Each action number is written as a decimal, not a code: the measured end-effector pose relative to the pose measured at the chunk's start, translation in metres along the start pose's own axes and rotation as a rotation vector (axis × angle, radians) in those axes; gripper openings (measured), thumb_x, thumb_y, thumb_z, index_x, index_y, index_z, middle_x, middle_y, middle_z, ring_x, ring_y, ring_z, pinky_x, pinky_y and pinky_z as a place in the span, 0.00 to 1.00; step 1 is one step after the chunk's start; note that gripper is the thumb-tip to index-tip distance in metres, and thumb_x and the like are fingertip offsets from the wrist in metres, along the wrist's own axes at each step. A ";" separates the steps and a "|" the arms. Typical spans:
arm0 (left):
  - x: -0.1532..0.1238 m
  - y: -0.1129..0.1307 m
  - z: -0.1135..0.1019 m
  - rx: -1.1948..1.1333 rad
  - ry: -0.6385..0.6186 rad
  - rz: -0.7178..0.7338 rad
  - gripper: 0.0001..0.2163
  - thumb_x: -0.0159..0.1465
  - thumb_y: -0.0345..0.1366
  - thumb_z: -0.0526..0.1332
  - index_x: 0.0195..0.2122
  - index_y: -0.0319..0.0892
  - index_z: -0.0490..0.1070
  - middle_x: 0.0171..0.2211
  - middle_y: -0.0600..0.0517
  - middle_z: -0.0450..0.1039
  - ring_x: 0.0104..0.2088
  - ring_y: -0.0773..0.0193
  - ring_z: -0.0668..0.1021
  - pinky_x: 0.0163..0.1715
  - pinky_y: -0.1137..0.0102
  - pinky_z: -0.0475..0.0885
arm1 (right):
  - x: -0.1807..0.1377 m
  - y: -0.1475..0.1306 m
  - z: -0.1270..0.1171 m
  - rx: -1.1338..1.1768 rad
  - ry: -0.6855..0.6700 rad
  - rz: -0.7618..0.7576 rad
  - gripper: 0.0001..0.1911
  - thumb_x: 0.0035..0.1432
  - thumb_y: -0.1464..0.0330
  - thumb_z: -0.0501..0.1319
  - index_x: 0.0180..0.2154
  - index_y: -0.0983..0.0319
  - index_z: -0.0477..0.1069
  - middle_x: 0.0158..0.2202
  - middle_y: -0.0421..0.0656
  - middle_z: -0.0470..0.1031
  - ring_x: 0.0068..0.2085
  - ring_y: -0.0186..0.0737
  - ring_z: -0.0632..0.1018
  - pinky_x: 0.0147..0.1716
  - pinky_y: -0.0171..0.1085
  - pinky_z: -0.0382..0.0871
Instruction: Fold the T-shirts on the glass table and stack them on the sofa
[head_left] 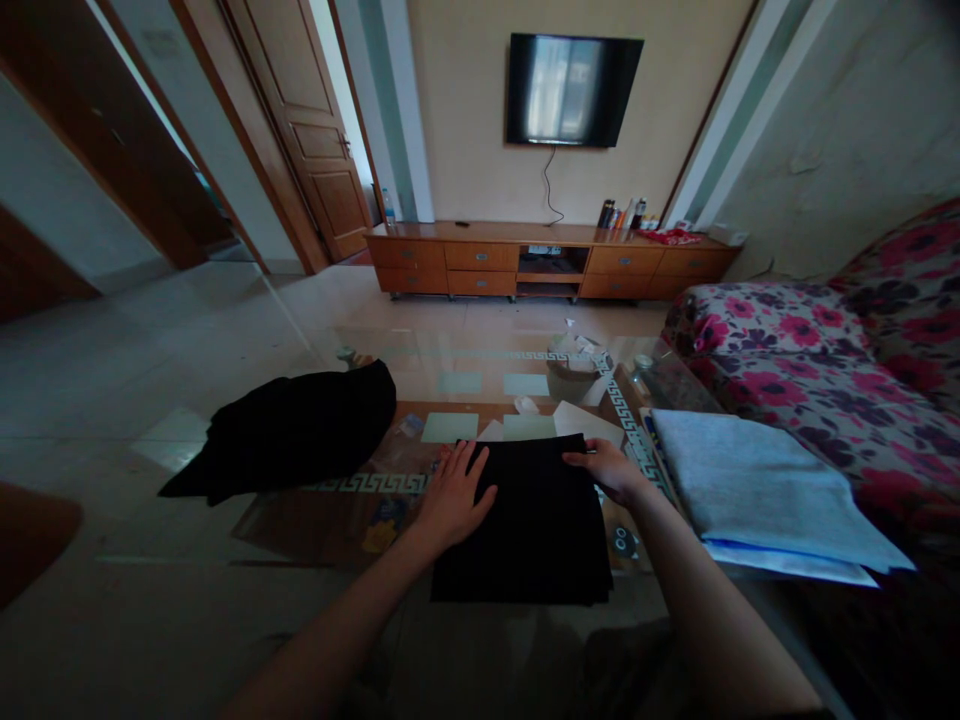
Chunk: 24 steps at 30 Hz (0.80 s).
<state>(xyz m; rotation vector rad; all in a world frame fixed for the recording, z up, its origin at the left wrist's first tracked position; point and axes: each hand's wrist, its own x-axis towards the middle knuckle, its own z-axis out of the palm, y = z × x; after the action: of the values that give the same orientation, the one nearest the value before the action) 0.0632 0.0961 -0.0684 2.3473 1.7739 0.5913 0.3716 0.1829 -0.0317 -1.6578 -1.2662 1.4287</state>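
A folded black cloth lies at the near edge of the glass table, its layers stacked and its near end hanging at the table's edge. My left hand rests flat on its left side, fingers stretched and a little apart. At the far right corner, my right hand pinches the folded cloth, thumb on top and the other fingers partly hidden at the edge. To the left, a second black cloth sits in a loose, rumpled heap on the glass. What kind of cloth items these are, I cannot tell.
The glass table has a patterned border. On its right lies a grey-blue folded cloth. Papers and a bowl-like thing show near the far right. Beyond stand a low wooden cabinet and a flowered sofa.
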 end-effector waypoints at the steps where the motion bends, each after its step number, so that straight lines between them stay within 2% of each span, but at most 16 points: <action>1: 0.000 0.000 0.001 -0.017 -0.002 -0.005 0.29 0.71 0.48 0.54 0.72 0.46 0.56 0.74 0.42 0.51 0.74 0.46 0.52 0.71 0.47 0.50 | -0.002 -0.002 0.000 0.060 -0.038 -0.015 0.16 0.47 0.65 0.74 0.35 0.60 0.71 0.33 0.42 0.82 0.35 0.40 0.82 0.35 0.35 0.76; 4: 0.001 0.002 0.004 -0.119 0.041 -0.055 0.32 0.68 0.47 0.59 0.71 0.44 0.55 0.74 0.39 0.49 0.74 0.43 0.51 0.70 0.45 0.51 | -0.009 -0.008 0.001 0.230 -0.133 -0.033 0.22 0.43 0.68 0.77 0.38 0.59 0.70 0.35 0.43 0.82 0.36 0.41 0.83 0.38 0.37 0.79; 7: 0.008 0.002 0.006 -0.321 0.184 -0.181 0.38 0.64 0.44 0.65 0.71 0.42 0.52 0.71 0.36 0.53 0.72 0.44 0.57 0.69 0.46 0.56 | -0.015 -0.016 0.002 0.308 -0.118 -0.006 0.25 0.41 0.71 0.78 0.41 0.58 0.71 0.36 0.44 0.82 0.37 0.43 0.83 0.39 0.40 0.81; 9: 0.015 -0.001 0.004 -0.511 0.290 -0.323 0.39 0.60 0.42 0.68 0.70 0.43 0.53 0.67 0.36 0.59 0.68 0.46 0.65 0.66 0.48 0.62 | -0.018 -0.021 0.002 0.357 -0.152 0.007 0.23 0.45 0.68 0.77 0.42 0.59 0.73 0.41 0.47 0.83 0.42 0.46 0.84 0.43 0.40 0.81; 11: 0.023 -0.005 0.000 -0.764 0.341 -0.518 0.39 0.56 0.41 0.73 0.66 0.42 0.59 0.62 0.37 0.66 0.61 0.49 0.74 0.60 0.51 0.69 | -0.021 -0.025 0.000 0.384 -0.242 0.039 0.18 0.50 0.63 0.75 0.42 0.60 0.76 0.43 0.50 0.83 0.46 0.47 0.84 0.46 0.40 0.81; 13: 0.029 -0.011 -0.008 -1.082 0.244 -0.651 0.33 0.53 0.41 0.75 0.58 0.40 0.68 0.56 0.37 0.74 0.52 0.52 0.80 0.54 0.55 0.74 | -0.023 -0.028 -0.004 0.381 -0.329 0.083 0.16 0.53 0.60 0.74 0.40 0.61 0.79 0.43 0.51 0.84 0.47 0.48 0.84 0.46 0.38 0.80; 16: 0.033 -0.017 -0.019 -1.388 0.001 -0.627 0.21 0.51 0.41 0.76 0.44 0.38 0.77 0.45 0.41 0.81 0.42 0.55 0.83 0.48 0.60 0.76 | -0.026 -0.029 -0.010 0.344 -0.350 0.107 0.14 0.52 0.61 0.75 0.37 0.62 0.80 0.40 0.50 0.84 0.44 0.46 0.85 0.41 0.34 0.81; 18: 0.032 -0.019 -0.025 -1.418 -0.044 -0.571 0.19 0.50 0.41 0.77 0.40 0.38 0.78 0.41 0.43 0.82 0.40 0.57 0.82 0.45 0.63 0.76 | -0.027 -0.027 -0.013 0.310 -0.333 0.103 0.14 0.52 0.62 0.75 0.38 0.62 0.80 0.39 0.49 0.84 0.41 0.44 0.85 0.36 0.33 0.80; 20: 0.031 -0.018 -0.029 -1.400 -0.021 -0.533 0.19 0.51 0.42 0.76 0.41 0.40 0.77 0.38 0.47 0.81 0.38 0.59 0.81 0.42 0.66 0.75 | -0.028 -0.025 -0.014 0.295 -0.322 0.102 0.14 0.54 0.61 0.74 0.40 0.61 0.80 0.40 0.48 0.84 0.39 0.43 0.85 0.35 0.33 0.80; 24: 0.028 -0.015 -0.033 -1.304 -0.024 -0.535 0.18 0.58 0.49 0.70 0.42 0.45 0.71 0.29 0.57 0.73 0.27 0.67 0.75 0.26 0.75 0.67 | -0.026 -0.021 -0.010 0.322 -0.296 0.013 0.16 0.58 0.55 0.71 0.40 0.61 0.78 0.41 0.48 0.84 0.42 0.43 0.84 0.40 0.35 0.80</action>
<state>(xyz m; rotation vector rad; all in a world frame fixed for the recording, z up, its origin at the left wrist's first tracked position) 0.0433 0.1233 -0.0366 0.9588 1.2226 1.1174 0.3761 0.1676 -0.0010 -1.2768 -1.1044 1.8282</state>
